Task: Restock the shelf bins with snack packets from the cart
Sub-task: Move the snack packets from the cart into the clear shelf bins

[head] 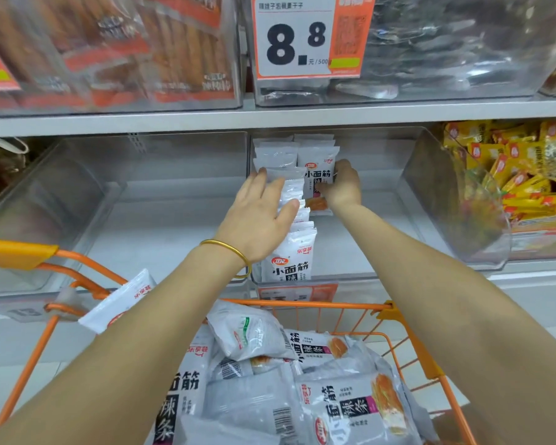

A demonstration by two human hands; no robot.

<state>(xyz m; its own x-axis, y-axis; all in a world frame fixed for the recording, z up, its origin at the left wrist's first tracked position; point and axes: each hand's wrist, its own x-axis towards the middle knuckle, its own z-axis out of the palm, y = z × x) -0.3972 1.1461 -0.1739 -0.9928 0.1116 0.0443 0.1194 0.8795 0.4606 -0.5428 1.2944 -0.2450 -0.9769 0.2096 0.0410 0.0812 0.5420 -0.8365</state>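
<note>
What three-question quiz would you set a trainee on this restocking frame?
1. True or false: the left hand lies with straight fingers against the row of white packets in the middle bin.
2. The right hand holds: A) a yellow packet; B) the upright white packet at the back of the bin; C) the cart's rim.
3. Fill in: the price card above reads ___.
Key: 1 true; 2 B; 3 8.8.
</note>
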